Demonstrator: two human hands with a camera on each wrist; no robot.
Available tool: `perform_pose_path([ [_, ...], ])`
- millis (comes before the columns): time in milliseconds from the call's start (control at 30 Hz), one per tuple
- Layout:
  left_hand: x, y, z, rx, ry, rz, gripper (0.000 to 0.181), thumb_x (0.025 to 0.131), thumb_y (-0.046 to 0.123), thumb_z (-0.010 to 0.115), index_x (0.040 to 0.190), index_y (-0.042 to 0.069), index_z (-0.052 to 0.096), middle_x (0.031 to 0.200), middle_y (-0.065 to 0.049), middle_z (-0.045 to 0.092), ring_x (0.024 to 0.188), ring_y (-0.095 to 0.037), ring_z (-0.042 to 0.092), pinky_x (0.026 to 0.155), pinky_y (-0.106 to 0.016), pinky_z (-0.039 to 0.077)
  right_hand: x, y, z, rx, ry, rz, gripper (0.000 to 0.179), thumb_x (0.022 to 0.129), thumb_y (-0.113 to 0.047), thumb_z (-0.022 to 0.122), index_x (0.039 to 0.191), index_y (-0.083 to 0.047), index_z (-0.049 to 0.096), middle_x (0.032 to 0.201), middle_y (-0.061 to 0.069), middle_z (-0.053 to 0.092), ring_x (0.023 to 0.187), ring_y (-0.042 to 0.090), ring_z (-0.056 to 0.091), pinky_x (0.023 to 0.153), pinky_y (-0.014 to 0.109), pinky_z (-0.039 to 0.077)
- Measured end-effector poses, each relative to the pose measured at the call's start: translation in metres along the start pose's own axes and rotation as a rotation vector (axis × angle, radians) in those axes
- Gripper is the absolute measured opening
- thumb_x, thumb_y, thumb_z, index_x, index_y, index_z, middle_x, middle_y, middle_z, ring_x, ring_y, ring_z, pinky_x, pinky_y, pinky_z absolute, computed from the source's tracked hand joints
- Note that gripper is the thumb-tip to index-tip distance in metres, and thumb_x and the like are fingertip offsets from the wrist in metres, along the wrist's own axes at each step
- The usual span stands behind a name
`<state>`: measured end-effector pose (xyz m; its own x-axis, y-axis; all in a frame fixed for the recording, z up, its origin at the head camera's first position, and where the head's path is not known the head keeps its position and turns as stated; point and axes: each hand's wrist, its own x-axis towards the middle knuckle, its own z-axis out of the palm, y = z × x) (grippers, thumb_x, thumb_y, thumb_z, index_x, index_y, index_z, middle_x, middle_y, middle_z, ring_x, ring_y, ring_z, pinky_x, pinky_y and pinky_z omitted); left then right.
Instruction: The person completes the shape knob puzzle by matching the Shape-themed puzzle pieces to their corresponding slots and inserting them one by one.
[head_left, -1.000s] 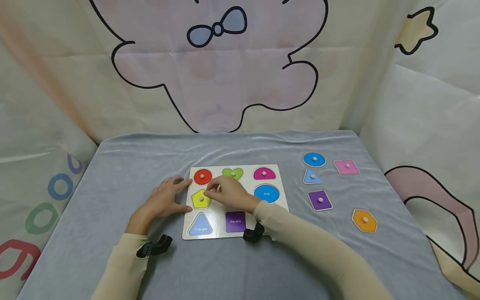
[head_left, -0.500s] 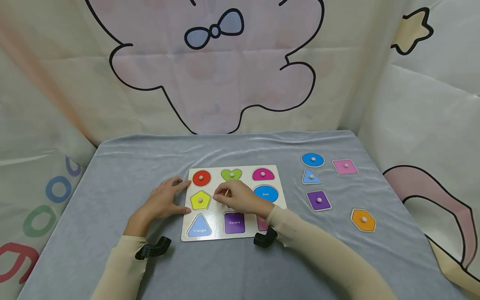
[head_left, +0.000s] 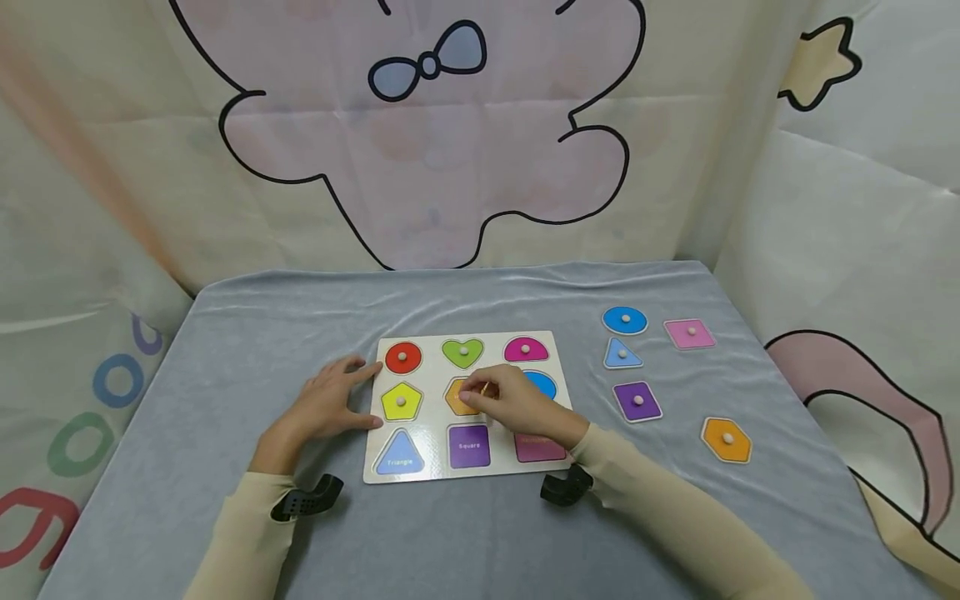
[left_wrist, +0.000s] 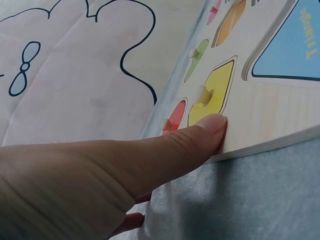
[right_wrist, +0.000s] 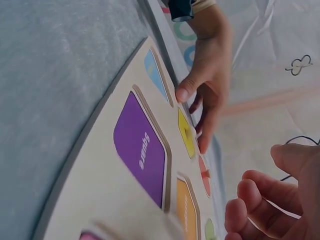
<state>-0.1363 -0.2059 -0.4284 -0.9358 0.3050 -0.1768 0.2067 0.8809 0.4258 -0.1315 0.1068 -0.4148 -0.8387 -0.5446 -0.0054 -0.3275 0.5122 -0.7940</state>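
Four seated pieces (head_left: pixel 401 403) are held in the board (head_left: pixel 437 454) touched by the spread left hand (head_left: pixel 324 402), while five unplaced pieces (head_left: pixel 637 402) are left beyond the relaxed, empty right hand (head_left: pixel 519 400).

Soft, even light with faint shadows on the cloth (head_left: pixel 450 542).

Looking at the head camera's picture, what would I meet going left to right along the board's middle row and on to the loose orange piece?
Left hand, knobbed yellow pentagon piece, partly hidden orange hexagon recess, right hand, loose knobbed purple square piece, loose knobbed orange hexagon piece.
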Motion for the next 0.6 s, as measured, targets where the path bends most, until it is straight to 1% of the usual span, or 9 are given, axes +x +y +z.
perform_pose_path([
  [67, -0.001, 0.001, 0.0, -0.002, -0.002, -0.007, 0.091, 0.077, 0.041, 0.086, 0.154, 0.016, 0.044, 0.155, -0.022, 0.038, 0.142, -0.045, 0.033, 0.109, -0.071, 0.032, -0.006, 0.002, -0.005, 0.01, 0.003, -0.006, 0.022, 0.099, -0.023, 0.065, 0.107, -0.006, 0.075, 0.094, 0.006, 0.072, 0.074, 0.012, 0.057, 0.066, 0.022, 0.05],
  [133, -0.001, 0.0, 0.0, -0.002, -0.002, -0.012, 0.091, 0.077, 0.041, 0.086, 0.154, 0.016, 0.044, 0.155, -0.022, 0.038, 0.142, -0.045, 0.033, 0.109, -0.071, 0.032, -0.011, 0.004, -0.011, 0.008, 0.02, -0.011, 0.022, 0.099, -0.023, 0.065, 0.107, -0.006, 0.075, 0.093, 0.007, 0.073, 0.074, 0.012, 0.058, 0.066, 0.022, 0.05],
  [267, -0.001, -0.001, -0.001, 0.008, 0.001, -0.014, 0.092, 0.077, 0.042, 0.086, 0.154, 0.016, 0.044, 0.154, -0.023, 0.038, 0.14, -0.046, 0.034, 0.108, -0.071, 0.032, -0.022, 0.012, -0.023, -0.01, 0.067, -0.03, 0.022, 0.099, -0.024, 0.066, 0.106, -0.005, 0.076, 0.093, 0.004, 0.074, 0.074, 0.013, 0.058, 0.067, 0.023, 0.05],
  [300, -0.001, -0.001, -0.001, 0.01, 0.001, -0.014, 0.092, 0.077, 0.042, 0.086, 0.154, 0.016, 0.044, 0.154, -0.023, 0.038, 0.14, -0.046, 0.034, 0.108, -0.071, 0.032, -0.025, 0.014, -0.027, -0.013, 0.077, -0.027, 0.022, 0.099, -0.023, 0.066, 0.106, -0.005, 0.076, 0.094, 0.003, 0.074, 0.074, 0.013, 0.058, 0.068, 0.023, 0.05],
  [433, -0.001, -0.001, 0.0, 0.005, 0.001, -0.012, 0.092, 0.076, 0.043, 0.086, 0.154, 0.017, 0.044, 0.154, -0.022, 0.038, 0.141, -0.045, 0.033, 0.109, -0.071, 0.032, -0.04, 0.025, -0.041, -0.007, 0.088, 0.003, 0.022, 0.099, -0.023, 0.065, 0.107, -0.005, 0.075, 0.096, 0.007, 0.073, 0.076, 0.012, 0.058, 0.069, 0.023, 0.049],
  [600, 0.0, -0.001, 0.002, -0.001, 0.002, -0.007, 0.091, 0.077, 0.042, 0.086, 0.154, 0.017, 0.044, 0.154, -0.021, 0.039, 0.141, -0.044, 0.033, 0.109, -0.07, 0.032, -0.054, 0.036, -0.057, -0.023, 0.111, 0.026, 0.022, 0.099, -0.019, 0.065, 0.109, -0.002, 0.074, 0.092, 0.013, 0.072, 0.072, 0.013, 0.057, 0.063, 0.022, 0.048],
])
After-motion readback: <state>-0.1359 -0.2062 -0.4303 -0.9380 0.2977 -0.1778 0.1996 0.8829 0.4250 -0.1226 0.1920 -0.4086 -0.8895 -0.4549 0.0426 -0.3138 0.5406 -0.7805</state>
